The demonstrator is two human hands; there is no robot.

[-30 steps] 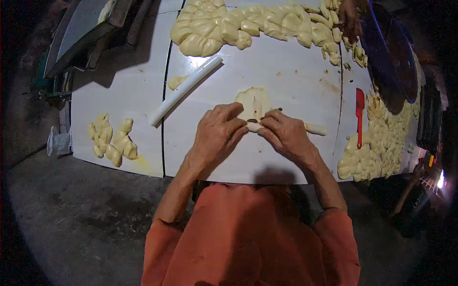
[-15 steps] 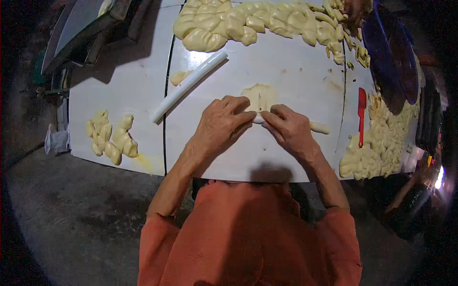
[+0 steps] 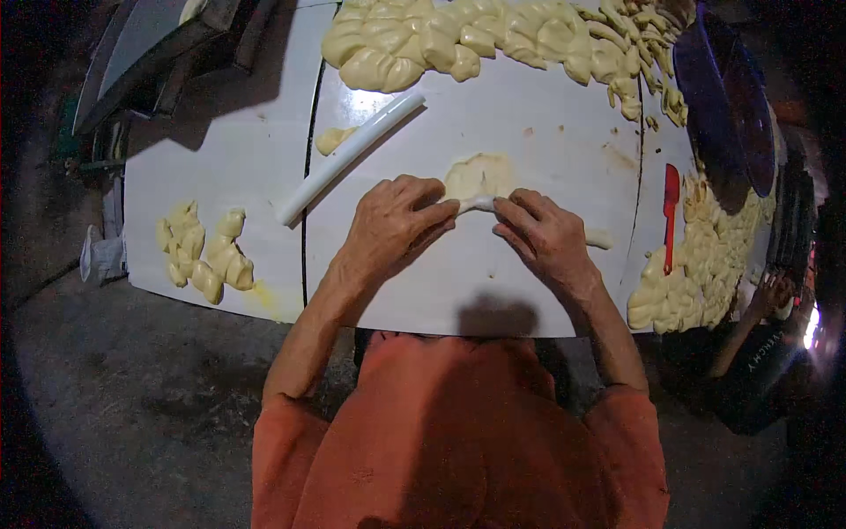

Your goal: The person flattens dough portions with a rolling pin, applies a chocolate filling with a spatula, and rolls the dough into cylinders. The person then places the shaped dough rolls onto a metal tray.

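Note:
A thin flattened piece of pale dough lies on the white tabletop in front of me, its near edge curled into a narrow roll. My left hand grips the left end of that curl with thumb and fingertips. At the opposite end, my right hand pinches the curl in the same way. The sheet's far part lies flat between the two hands. Just right of my right hand rests a short dough roll, partly hidden by it. A white rolling pin lies slantwise beyond my left hand, beside a small dough lump.
Pale dough pieces are heaped along the far edge, with a smaller group at left. A red spatula lies by spread dough pieces at right. A dark blue basin stands far right. Another person's arm shows beyond.
My hands have moved slightly apart, showing more of the curled edge between them. Another person's arm and hand have come into view at the right.

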